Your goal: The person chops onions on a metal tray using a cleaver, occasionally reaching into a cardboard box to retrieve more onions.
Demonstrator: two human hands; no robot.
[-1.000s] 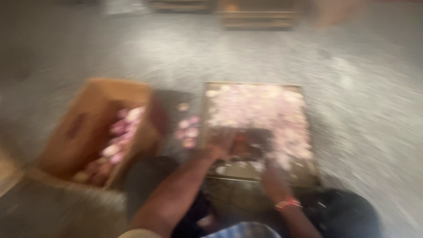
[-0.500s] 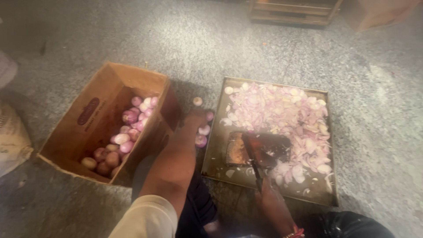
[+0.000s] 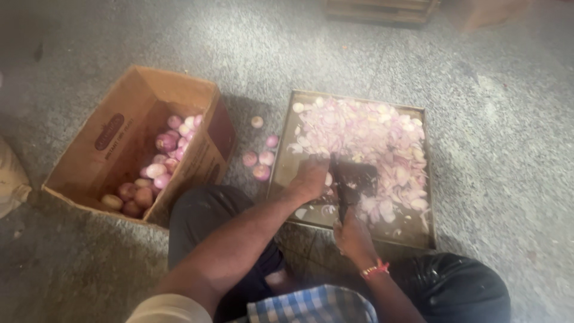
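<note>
A flat metal tray (image 3: 287,161) lies on the floor, heaped with sliced pink onion (image 3: 365,134). My left hand (image 3: 310,178) rests on the tray's near left part, fingers closed over an onion piece (image 3: 328,179) on a dark cutting board (image 3: 357,179). My right hand (image 3: 353,234) grips the handle of a knife (image 3: 341,194) whose blade points away from me, just right of my left hand. Several peeled onion halves (image 3: 258,158) lie on the floor left of the tray.
An open cardboard box (image 3: 119,143) holding peeled and unpeeled onions (image 3: 156,170) sits at the left. My knees (image 3: 206,209) frame the tray's near edge. A sack edge (image 3: 12,179) shows far left; wooden crates (image 3: 382,9) stand at the top.
My left hand came back from the loose onion halves beside the box onto the cutting board. The knife stayed over the board. The view steadied and dropped closer.
</note>
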